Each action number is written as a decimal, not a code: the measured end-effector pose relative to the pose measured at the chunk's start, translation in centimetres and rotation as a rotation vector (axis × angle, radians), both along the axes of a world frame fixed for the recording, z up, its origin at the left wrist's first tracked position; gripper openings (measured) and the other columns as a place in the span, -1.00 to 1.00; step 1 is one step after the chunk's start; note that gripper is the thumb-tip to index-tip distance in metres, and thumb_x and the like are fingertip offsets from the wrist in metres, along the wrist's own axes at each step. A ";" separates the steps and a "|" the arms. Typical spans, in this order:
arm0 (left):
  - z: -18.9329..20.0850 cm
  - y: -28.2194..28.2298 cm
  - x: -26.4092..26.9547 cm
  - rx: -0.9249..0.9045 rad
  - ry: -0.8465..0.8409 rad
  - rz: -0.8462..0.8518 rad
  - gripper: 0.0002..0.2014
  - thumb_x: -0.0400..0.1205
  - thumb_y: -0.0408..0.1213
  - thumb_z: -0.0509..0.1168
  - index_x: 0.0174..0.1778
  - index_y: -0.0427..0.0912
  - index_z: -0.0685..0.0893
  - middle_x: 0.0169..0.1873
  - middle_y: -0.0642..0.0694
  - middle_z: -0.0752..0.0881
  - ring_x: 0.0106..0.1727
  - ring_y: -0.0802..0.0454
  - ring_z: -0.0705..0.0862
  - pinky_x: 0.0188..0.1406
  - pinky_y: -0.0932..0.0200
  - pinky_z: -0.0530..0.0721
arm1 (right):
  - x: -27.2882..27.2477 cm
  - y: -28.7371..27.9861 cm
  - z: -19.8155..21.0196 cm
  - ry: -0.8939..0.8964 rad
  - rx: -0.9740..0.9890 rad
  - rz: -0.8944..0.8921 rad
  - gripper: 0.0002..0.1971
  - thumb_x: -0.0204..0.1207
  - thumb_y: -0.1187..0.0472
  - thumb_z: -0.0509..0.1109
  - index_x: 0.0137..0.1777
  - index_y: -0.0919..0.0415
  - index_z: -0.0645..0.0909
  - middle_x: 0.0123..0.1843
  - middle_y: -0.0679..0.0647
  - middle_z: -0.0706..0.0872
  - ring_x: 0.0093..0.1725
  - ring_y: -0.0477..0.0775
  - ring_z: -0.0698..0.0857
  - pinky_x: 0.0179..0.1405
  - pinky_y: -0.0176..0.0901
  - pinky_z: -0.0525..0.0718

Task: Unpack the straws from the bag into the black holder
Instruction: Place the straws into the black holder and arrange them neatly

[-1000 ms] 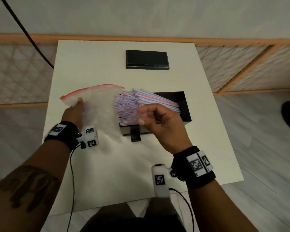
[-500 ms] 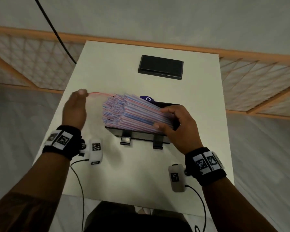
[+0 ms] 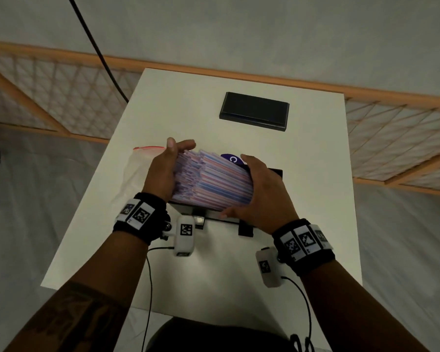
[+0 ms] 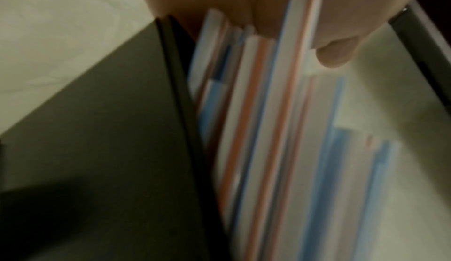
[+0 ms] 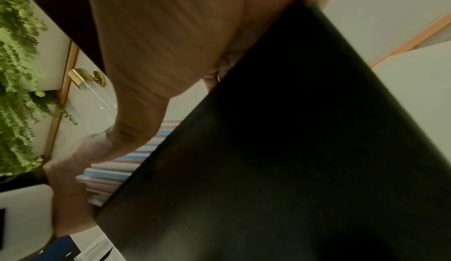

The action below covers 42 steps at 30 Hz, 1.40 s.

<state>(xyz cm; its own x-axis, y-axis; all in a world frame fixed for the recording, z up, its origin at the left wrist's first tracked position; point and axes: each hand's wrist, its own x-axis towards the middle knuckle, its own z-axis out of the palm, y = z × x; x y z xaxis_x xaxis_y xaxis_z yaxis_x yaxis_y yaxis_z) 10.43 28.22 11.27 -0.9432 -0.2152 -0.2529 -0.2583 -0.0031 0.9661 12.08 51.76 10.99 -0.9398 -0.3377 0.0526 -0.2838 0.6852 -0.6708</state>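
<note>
A thick bundle of red, blue and white striped straws (image 3: 214,182) lies lengthwise across the open black holder (image 3: 276,172). The bundle hides most of the holder. My left hand (image 3: 182,146) presses flat against the left ends of the straws, fingers fairly straight. My right hand (image 3: 250,188) cups the right ends, fingers over the far side and thumb on the near side. The clear bag (image 3: 135,171) with a red zip strip lies on the table behind my left hand. In the left wrist view the straws (image 4: 268,130) sit just inside the holder's wall (image 4: 122,130).
A flat black lid (image 3: 254,111) lies at the far middle of the white table (image 3: 214,275). A purple label (image 3: 233,158) shows behind the straws. A wooden lattice fence (image 3: 61,102) runs behind the table, and a black cable (image 3: 99,52) hangs at the left.
The right hand has brought the straws out of the bag and down onto the holder. The left hand has let go of the bag and moved onto the straws' left ends.
</note>
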 end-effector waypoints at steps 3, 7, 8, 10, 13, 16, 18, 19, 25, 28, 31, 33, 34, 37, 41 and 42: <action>0.3 0.4 0.5 -0.137 0.081 -0.030 -0.34 0.75 0.31 -0.10 0.30 0.03 0.81 0.22 -0.06 0.85 0.27 -0.08 0.80 0.37 -0.10 0.72 | 0.0 0.0 -0.4 -0.001 0.020 0.012 0.28 -0.01 -0.55 0.57 0.65 0.10 0.26 0.51 0.05 0.57 0.40 0.04 0.58 0.48 0.14 0.57; 0.6 0.9 1.0 -0.154 0.167 -0.031 -0.41 0.88 0.06 -0.10 0.25 -0.12 0.82 0.16 0.01 0.84 0.18 0.10 0.79 0.26 0.14 0.72 | -1.1 0.1 -0.1 -0.056 0.034 0.080 0.35 -0.06 -0.47 0.66 0.69 0.11 0.18 0.57 0.06 0.51 0.47 0.04 0.54 0.54 0.14 0.52; 0.6 0.9 1.1 -0.139 0.177 -0.033 -0.42 0.89 0.03 -0.11 0.23 -0.13 0.83 0.15 0.02 0.84 0.18 0.11 0.79 0.24 0.17 0.72 | -1.5 0.0 0.2 -0.082 0.039 0.108 0.38 -0.07 -0.45 0.69 0.71 0.10 0.14 0.60 0.05 0.48 0.49 0.04 0.52 0.56 0.11 0.50; 0.6 1.0 1.3 -0.121 0.211 -0.045 -0.45 0.88 0.01 -0.09 0.17 -0.11 0.83 0.14 0.06 0.85 0.20 0.11 0.79 0.29 0.15 0.72 | -2.3 -0.4 0.6 -0.132 0.033 0.166 0.42 -0.07 -0.40 0.72 0.74 0.07 0.07 0.63 0.04 0.43 0.52 0.04 0.50 0.57 0.12 0.49; 0.4 1.4 1.6 -0.122 0.255 -0.074 -0.52 0.85 -0.02 -0.05 0.11 -0.02 0.82 0.08 0.13 0.86 0.20 0.14 0.79 0.32 0.13 0.72 | -3.1 -1.5 0.7 -0.181 -0.016 0.220 0.41 -0.09 -0.33 0.77 0.73 0.00 0.06 0.60 0.03 0.44 0.50 0.04 0.49 0.54 0.18 0.52; 0.5 1.8 1.8 -0.091 0.261 -0.057 -0.56 0.83 -0.03 0.00 0.02 0.15 0.83 0.02 0.18 0.87 0.16 0.13 0.80 0.29 0.09 0.73 | -3.2 -2.1 0.6 -0.179 -0.041 0.252 0.33 -0.09 -0.23 0.81 0.68 0.02 0.18 0.52 0.02 0.46 0.46 0.00 0.43 0.54 0.23 0.48; 0.4 1.7 1.7 -0.099 0.266 -0.051 -0.58 0.81 0.04 0.04 0.01 0.20 0.84 0.04 0.10 0.87 0.20 0.01 0.80 0.34 -0.08 0.74 | -3.1 -2.3 0.6 -0.154 -0.033 0.253 0.25 -0.10 -0.21 0.82 0.61 0.04 0.29 0.44 0.03 0.48 0.42 0.01 0.40 0.50 0.20 0.48; 0.3 1.6 1.7 -0.113 0.270 -0.056 -0.59 0.79 0.08 0.05 0.04 0.18 0.84 0.06 0.04 0.87 0.22 -0.08 0.80 0.36 -0.17 0.73 | -3.0 -2.3 0.7 -0.151 -0.023 0.252 0.23 -0.10 -0.21 0.82 0.58 0.06 0.32 0.41 0.03 0.48 0.41 0.01 0.39 0.48 0.16 0.50; 0.0 1.4 1.4 -0.155 0.262 -0.047 -0.55 0.81 0.09 0.04 0.05 0.06 0.84 0.03 -0.13 0.89 0.17 -0.20 0.84 0.34 -0.33 0.72 | -3.5 -1.7 1.6 -0.300 0.059 0.325 0.19 -0.08 -0.20 0.83 0.56 -0.05 0.28 0.32 -0.10 0.59 0.22 -0.09 0.59 0.30 -0.08 0.66; -0.2 1.4 1.2 -0.170 0.255 -0.035 -0.56 0.86 -0.01 0.02 0.04 -0.01 0.83 -0.02 -0.12 0.90 0.13 -0.20 0.85 0.33 -0.34 0.73 | -4.2 -1.0 2.1 -0.364 0.143 0.376 0.16 -0.03 -0.19 0.82 0.56 -0.12 0.26 0.30 -0.13 0.62 0.19 -0.09 0.61 0.19 -0.21 0.60; -0.2 1.4 1.1 -0.185 0.266 -0.013 -0.55 0.87 -0.05 0.02 0.13 -0.14 0.82 0.04 -0.17 0.88 0.15 -0.17 0.84 0.33 -0.30 0.73 | -4.4 -0.6 1.9 -0.400 0.180 0.386 0.11 -0.02 -0.19 0.81 0.53 -0.13 0.31 0.30 -0.15 0.63 0.21 -0.10 0.61 0.20 -0.18 0.61; -0.2 1.3 1.1 -0.214 0.263 0.023 -0.56 0.87 -0.05 0.04 0.18 -0.16 0.81 0.12 -0.12 0.86 0.20 -0.12 0.82 0.33 -0.24 0.74 | -4.4 -0.7 1.6 -0.384 0.184 0.352 0.09 -0.05 -0.22 0.81 0.50 -0.12 0.35 0.29 -0.15 0.63 0.22 -0.09 0.62 0.24 -0.11 0.66; -0.2 1.3 1.2 -0.230 0.258 0.047 -0.56 0.87 -0.05 0.04 0.19 -0.16 0.81 0.16 -0.06 0.85 0.22 -0.07 0.80 0.33 -0.18 0.74 | -4.3 -0.8 1.5 -0.370 0.183 0.331 0.10 -0.09 -0.26 0.79 0.49 -0.12 0.37 0.28 -0.15 0.64 0.21 -0.09 0.63 0.26 -0.07 0.68; -0.7 0.9 2.0 -0.151 0.196 0.126 -0.56 0.87 -0.01 0.05 0.26 -0.11 0.81 0.12 0.12 0.85 0.17 0.19 0.79 0.25 0.03 0.73 | -4.0 -1.0 1.0 -0.339 0.194 0.288 0.12 -0.20 -0.43 0.70 0.44 -0.15 0.40 0.24 -0.18 0.67 0.17 -0.08 0.66 0.27 0.03 0.70; -1.6 0.9 3.3 -0.100 0.178 0.091 -0.52 0.84 0.10 0.03 0.41 -0.01 0.74 0.38 0.06 0.77 0.46 0.02 0.70 0.56 -0.17 0.60 | -3.9 -1.0 0.7 -0.386 0.216 0.301 0.17 -0.18 -0.46 0.66 0.51 -0.18 0.33 0.30 -0.15 0.67 0.23 -0.05 0.67 0.33 0.06 0.68; -1.7 1.0 3.3 -0.107 0.178 0.095 -0.51 0.83 0.11 0.01 0.44 0.00 0.72 0.42 0.07 0.74 0.50 0.02 0.67 0.59 -0.19 0.57 | -3.8 -1.1 0.7 -0.406 0.216 0.305 0.16 -0.13 -0.43 0.68 0.53 -0.19 0.31 0.32 -0.14 0.66 0.25 -0.04 0.66 0.35 0.05 0.67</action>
